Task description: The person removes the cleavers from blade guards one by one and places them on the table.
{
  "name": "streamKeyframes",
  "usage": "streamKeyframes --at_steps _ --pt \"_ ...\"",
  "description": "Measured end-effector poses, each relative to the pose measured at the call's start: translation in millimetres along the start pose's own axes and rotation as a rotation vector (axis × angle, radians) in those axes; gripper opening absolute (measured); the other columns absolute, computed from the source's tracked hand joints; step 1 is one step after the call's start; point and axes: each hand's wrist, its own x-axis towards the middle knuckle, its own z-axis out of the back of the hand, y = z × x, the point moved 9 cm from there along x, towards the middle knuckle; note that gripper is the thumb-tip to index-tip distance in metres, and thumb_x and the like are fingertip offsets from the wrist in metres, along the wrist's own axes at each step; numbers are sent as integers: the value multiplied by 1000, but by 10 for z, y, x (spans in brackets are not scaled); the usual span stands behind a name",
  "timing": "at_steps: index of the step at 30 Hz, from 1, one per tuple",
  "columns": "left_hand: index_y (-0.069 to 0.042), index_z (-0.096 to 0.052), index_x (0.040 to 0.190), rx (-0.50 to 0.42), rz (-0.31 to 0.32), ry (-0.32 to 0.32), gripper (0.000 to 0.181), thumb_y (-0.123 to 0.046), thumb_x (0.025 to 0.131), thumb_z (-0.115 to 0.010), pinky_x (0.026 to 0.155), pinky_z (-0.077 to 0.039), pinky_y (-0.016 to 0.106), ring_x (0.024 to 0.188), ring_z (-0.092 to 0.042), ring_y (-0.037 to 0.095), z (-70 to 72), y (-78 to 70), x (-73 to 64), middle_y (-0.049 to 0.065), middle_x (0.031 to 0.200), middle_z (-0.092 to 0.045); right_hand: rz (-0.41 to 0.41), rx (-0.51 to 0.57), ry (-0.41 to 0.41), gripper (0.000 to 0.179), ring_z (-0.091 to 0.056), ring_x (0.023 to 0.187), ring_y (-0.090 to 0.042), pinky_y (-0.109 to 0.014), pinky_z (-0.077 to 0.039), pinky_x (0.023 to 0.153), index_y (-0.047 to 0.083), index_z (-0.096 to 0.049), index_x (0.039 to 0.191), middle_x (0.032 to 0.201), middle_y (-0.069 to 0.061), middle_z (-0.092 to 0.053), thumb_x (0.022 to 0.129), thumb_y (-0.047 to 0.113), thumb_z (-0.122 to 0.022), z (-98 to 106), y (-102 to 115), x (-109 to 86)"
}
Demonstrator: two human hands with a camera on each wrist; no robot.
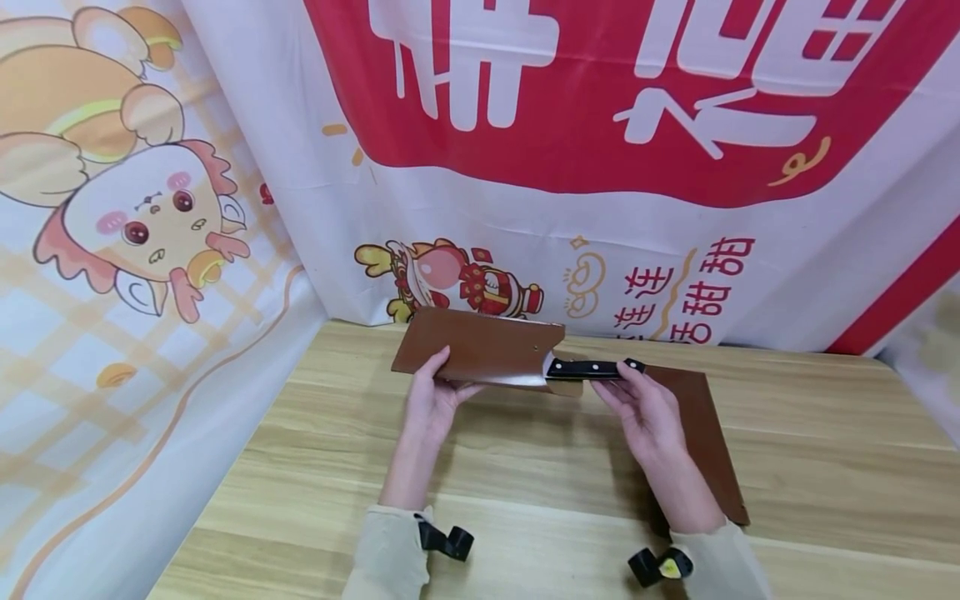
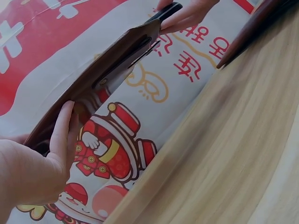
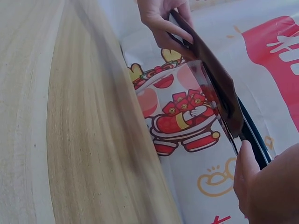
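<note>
A knife with a riveted black handle [image 1: 585, 369] is tucked into a flat brown sheath [image 1: 480, 346], held level above the table. A sliver of bright metal shows where the handle meets the sheath. My left hand [image 1: 432, 398] grips the sheath's left part, thumb on the face towards me and fingers behind. With my right hand [image 1: 651, 412] I pinch the far end of the handle between thumb and fingers. In the left wrist view the sheath [image 2: 70, 100] is seen nearly edge-on; the blade inside is mostly hidden.
A larger flat brown piece [image 1: 708, 442] lies on the wooden table [image 1: 525, 475] at the right, partly under my right forearm. A printed white and red cloth [image 1: 480, 208] hangs behind the table's back edge, and another patterned cloth [image 1: 150, 350] hangs at the left.
</note>
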Motion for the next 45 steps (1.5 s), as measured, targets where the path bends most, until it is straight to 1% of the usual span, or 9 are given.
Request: streamKeyframes --at_steps 8,11,15,21,29,33,36,41,45 --pt "-16 -21 157 9 -15 -14 55 -15 109 -48 98 -49 58 123 -58 34 59 -130 36 17 141 -42 -44 28 -23 12 -74 99 -20 -39 -55 97 3 -68 100 97 -13 -77 105 2 -56 28 62 10" --pt "-15 -21 157 13 -15 -7 55 -15 109 -48 99 -48 57 120 -61 32 52 -166 44 16 140 -43 -56 33 -35 9 -73 102 -20 -39 -54 98 3 -66 111 101 -13 -77 104 3 -60 44 116 1" --pt "-15 -20 158 7 -15 -12 55 -16 109 -47 106 -42 59 128 -54 34 62 -202 59 16 142 -42 -81 52 -53 19 -72 103 -18 -39 -54 99 6 -61 122 106 -11 -76 103 4 -62 101 188 -13" --pt "-16 -17 159 -3 -9 -16 57 -16 110 -45 111 -36 60 134 -49 34 124 -236 77 16 146 -40 -95 55 -23 8 -72 103 -18 -40 -52 102 5 -64 110 105 -11 -75 104 4 -60 153 243 -27" --pt "-12 -18 159 30 0 -29 55 -18 110 -45 111 -36 58 111 -65 26 219 -262 121 15 140 -43 -126 -17 47 9 -71 106 -19 -42 -53 100 5 -68 108 111 -10 -73 104 3 -61 201 269 -43" --pt "-11 -21 157 38 0 -43 53 -19 111 -45 110 -40 56 106 -67 25 264 -283 141 14 137 -45 -125 8 48 10 -71 105 -20 -42 -52 101 6 -66 111 113 -10 -74 103 3 -62 234 289 -33" --pt "-11 -19 158 46 9 -43 55 -20 111 -45 107 -45 52 107 -67 25 288 -304 147 14 137 -45 -123 25 58 11 -71 106 -20 -43 -48 104 6 -65 113 114 -11 -74 103 2 -61 256 311 -33" --pt "-12 -18 158 59 27 -58 56 -23 111 -46 102 -52 46 108 -66 25 357 -359 151 14 136 -45 -116 41 84 11 -71 106 -21 -43 -51 102 4 -68 109 111 -12 -73 104 2 -59 289 364 -57" --pt "-13 -19 158 57 30 -85 55 -25 111 -46 106 -49 44 118 -60 25 445 -439 151 12 136 -46 -104 43 91 11 -71 105 -22 -44 -55 98 4 -67 108 110 -12 -72 104 1 -58 325 414 -91"
